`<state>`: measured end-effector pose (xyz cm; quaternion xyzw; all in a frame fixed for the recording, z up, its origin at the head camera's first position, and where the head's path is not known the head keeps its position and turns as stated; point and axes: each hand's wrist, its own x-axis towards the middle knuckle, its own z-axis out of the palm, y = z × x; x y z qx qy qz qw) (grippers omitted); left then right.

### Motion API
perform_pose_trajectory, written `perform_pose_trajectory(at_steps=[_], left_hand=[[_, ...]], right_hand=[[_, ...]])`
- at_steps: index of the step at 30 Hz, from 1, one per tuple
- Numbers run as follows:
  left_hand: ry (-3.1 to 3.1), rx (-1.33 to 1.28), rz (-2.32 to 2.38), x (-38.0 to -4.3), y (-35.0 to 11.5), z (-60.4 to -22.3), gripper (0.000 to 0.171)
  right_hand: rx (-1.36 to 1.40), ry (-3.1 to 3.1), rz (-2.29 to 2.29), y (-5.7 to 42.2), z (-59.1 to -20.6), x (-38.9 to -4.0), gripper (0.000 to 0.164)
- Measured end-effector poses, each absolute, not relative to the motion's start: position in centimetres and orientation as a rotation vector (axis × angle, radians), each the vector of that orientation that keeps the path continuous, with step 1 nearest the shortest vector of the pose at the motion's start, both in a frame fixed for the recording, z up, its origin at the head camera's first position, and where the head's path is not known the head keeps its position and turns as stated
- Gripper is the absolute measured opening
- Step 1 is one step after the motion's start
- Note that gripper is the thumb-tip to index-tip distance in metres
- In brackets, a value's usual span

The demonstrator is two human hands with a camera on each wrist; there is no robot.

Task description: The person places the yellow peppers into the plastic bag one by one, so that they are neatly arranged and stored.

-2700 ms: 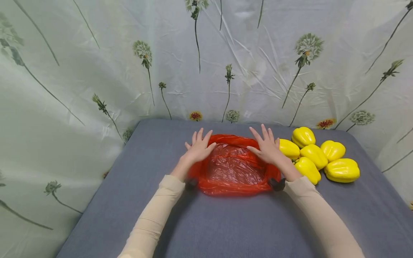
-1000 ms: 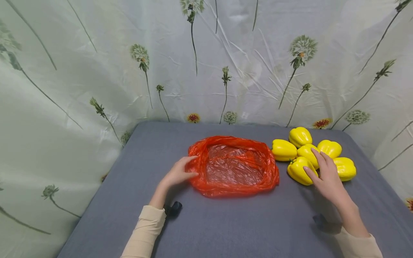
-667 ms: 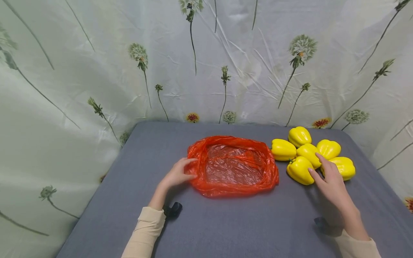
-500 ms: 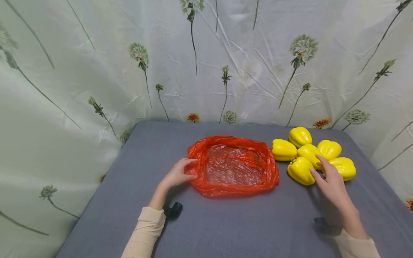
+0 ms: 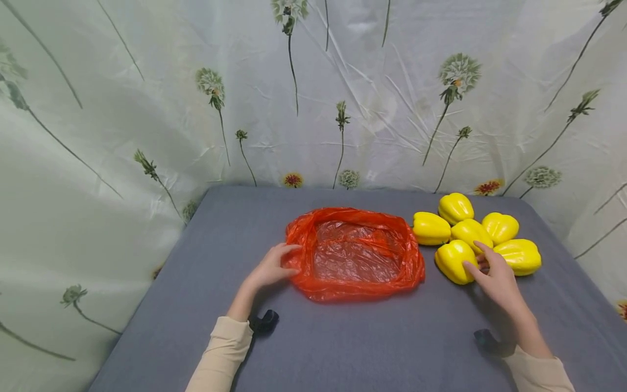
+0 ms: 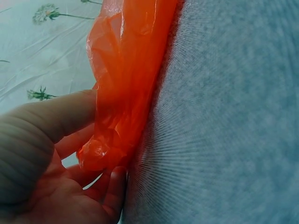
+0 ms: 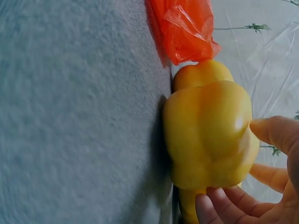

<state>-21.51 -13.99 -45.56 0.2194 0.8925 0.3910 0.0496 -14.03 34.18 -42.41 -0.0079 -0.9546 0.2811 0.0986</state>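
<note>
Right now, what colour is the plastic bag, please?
The plastic bag is translucent red, clearest in the head view.

wrist views crop bag [image 6: 126, 84]; sleeves [image 5: 221, 348] cut off

We had room in front of the bag [image 5: 360, 258], but peppers [image 5: 471, 234] blocked passage just beyond our right hand [image 5: 501, 284].

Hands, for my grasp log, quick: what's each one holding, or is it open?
Left hand: closed on the red bag, at its left edge.
Right hand: closed on the yellow pepper nearest the person.
</note>
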Motion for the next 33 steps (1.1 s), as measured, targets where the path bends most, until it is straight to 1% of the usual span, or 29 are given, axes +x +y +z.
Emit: perform_pose_trajectory(at_steps=[8,11,17,27,33], left_hand=[[2.698,0.649,1.211,-21.4,-14.0,-45.5,0.059],[2.694,0.653,1.210,-21.4,-14.0,-45.4,0.059],[2.696,0.636,1.195,-21.4,-13.9,-45.4,0.059],[2.680,0.606,1.202,-21.3,-13.8,-45.5,0.060],[2.677,0.603,1.211,-21.3,-13.9,-45.8,0.059]], right_hand=[[0.029,-2.903,0.863,33.6,-42.5,-14.3,0.073],[0.070,-2.910,0.914,33.4,-42.7,-14.1,0.074],[0.131,-2.891,1.010,32.9,-42.7,-13.9,0.071],[0.148,-2.818,0.961,32.4,-42.6,-13.9,0.060],[0.122,-2.760,0.940,31.8,-42.3,-13.8,0.059]])
